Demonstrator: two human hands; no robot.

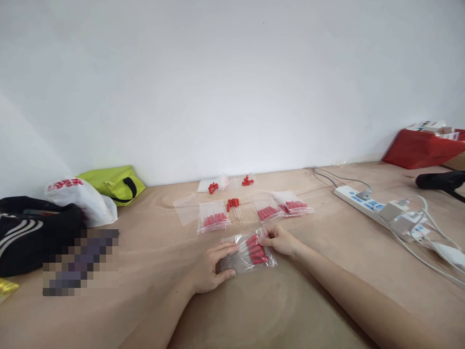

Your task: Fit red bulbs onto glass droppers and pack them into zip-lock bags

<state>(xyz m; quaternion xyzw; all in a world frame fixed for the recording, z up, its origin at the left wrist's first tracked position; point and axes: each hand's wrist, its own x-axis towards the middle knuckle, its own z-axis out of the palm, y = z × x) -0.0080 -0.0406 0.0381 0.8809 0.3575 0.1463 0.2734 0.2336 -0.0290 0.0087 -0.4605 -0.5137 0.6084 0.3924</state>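
A clear zip bag lies in front of me with several thin pale sticks inside, their red ends toward the right. My left hand rests on the bag's left end, thumb and fingers stretched apart. At the bag's right edge, my right hand pinches the plastic between thumb and fingers. Beyond my hands, several loose red-ended sticks lie on the table. A filled bag is left of them, and more filled bags overlap to their right.
Small red pieces lie on flat bags by the wall, with another red group beside them. A flat clear bag is at left. A power strip with cables stands right; a green pouch and black bag stand left.
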